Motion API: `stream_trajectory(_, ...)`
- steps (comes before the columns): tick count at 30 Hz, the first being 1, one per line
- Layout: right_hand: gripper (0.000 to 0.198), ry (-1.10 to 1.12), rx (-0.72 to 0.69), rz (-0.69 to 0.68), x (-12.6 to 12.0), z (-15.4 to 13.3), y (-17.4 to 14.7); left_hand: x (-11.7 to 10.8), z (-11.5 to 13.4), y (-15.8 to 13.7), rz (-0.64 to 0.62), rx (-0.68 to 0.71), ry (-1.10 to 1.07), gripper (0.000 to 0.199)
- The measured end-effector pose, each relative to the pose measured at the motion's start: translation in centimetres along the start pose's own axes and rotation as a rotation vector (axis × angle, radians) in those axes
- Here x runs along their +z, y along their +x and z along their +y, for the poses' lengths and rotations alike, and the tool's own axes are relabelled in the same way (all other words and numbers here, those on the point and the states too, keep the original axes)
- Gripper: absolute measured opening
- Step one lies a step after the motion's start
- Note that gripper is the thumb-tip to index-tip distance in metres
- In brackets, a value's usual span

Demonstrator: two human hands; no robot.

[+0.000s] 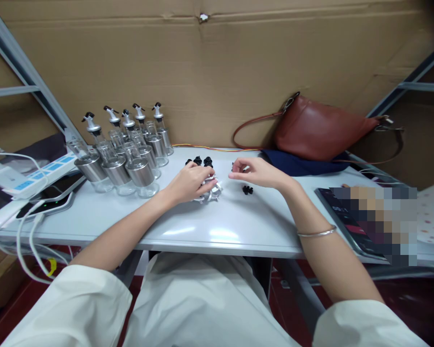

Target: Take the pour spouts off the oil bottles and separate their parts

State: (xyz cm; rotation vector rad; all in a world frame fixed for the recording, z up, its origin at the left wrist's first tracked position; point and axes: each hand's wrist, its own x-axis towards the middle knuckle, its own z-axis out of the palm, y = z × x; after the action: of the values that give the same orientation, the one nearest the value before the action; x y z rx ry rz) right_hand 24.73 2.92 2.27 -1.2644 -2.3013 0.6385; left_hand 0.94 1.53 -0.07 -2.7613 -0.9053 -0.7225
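My left hand (pixel 193 183) lies over a small heap of silver spout pieces (pixel 212 193), thumb and fingers apart, fingertips among the pieces. Just beyond its fingers lie several small black fittings (pixel 198 160). To the right my right hand (pixel 255 172) hovers above the table, its fingers curled toward the thumb. A dark bit shows by those fingertips, too small to make out. Under the right hand, on the table, sits a small group of black fittings (pixel 248 190). Several glass bottles with steel sleeves (pixel 142 172) stand at the left, and some at the back have silver pour spouts (pixel 93 124).
A brown leather bag (pixel 321 127) rests on dark blue cloth (pixel 300 165) at the back right. A tablet-like device (pixel 347 226), partly blurred out, lies at the right. White power strips (pixel 45 173) and cables crowd the left edge. Cardboard (pixel 217 82) walls off the back.
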Motion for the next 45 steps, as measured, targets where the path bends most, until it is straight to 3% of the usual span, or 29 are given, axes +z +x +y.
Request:
stream_trajectory(4, 0.037, 0.062, -0.129, 0.162, 1.3, -2.7, -0.2, 0.7, -0.3, 0.0, 0.026, -0.013, -0.047, 0.032)
stream_trajectory(9, 0.025, 0.035, -0.301, 0.1, 3.7, -4.2, -0.5, 1.1, -0.6, -0.3, 0.089, 0.064, -0.065, 0.035)
stream_trajectory(14, 0.027, 0.016, -0.312, 0.102, 4.6, -4.3, -0.3, 1.0, -0.8, -0.4, 0.223, 0.15, -0.083, 0.034)
stream_trajectory(17, 0.038, 0.252, -0.233, 0.12, 4.1, -4.3, -0.1, 0.8, -1.0, -0.2, 0.333, 0.161, -0.11, 0.026)
stream_trajectory(22, 0.051, 0.896, -0.08, -0.18, 3.6, -4.6, -0.2, 0.3, -0.7, -0.1, 0.458, 0.241, 0.014, 0.019)
stream_trajectory(25, 0.049, 1.063, 0.003, -0.265, 4.1, -5.2, -0.4, -0.2, -0.6, 0.1, 0.495, 0.249, 0.218, 0.021)
stream_trajectory(28, 0.046, 1.12, 0.024, -0.213, 4.8, -5.9, -0.5, -1.0, -1.0, 0.5, 0.478, 0.187, 0.351, 0.029)
stream_trajectory(31, 0.048, 0.93, -0.06, -0.021, 5.1, -6.2, -0.3, -1.8, -1.2, 0.8, 0.412, 0.098, 0.301, 0.042)
stream_trajectory(35, 0.051, 0.106, -0.281, 0.354, 4.1, -5.7, 0.3, -2.5, -0.5, 1.5, 0.325, -0.082, 0.133, 0.058)
stream_trajectory(38, 0.053, -0.361, -0.426, 0.499, 2.7, -5.1, 0.4, -3.0, 0.2, 2.7, 0.297, -0.215, -0.065, 0.064)
stream_trajectory(42, 0.05, -0.487, -0.459, 0.696, 1.6, -3.9, -0.3, -4.7, -0.4, 4.2, 0.345, -0.414, -0.347, 0.062)
stream_trajectory(45, 0.051, -0.377, -0.372, 0.863, 1.5, -2.9, -0.5, -5.7, -1.8, 4.8, 0.353, -0.497, -0.235, 0.053)
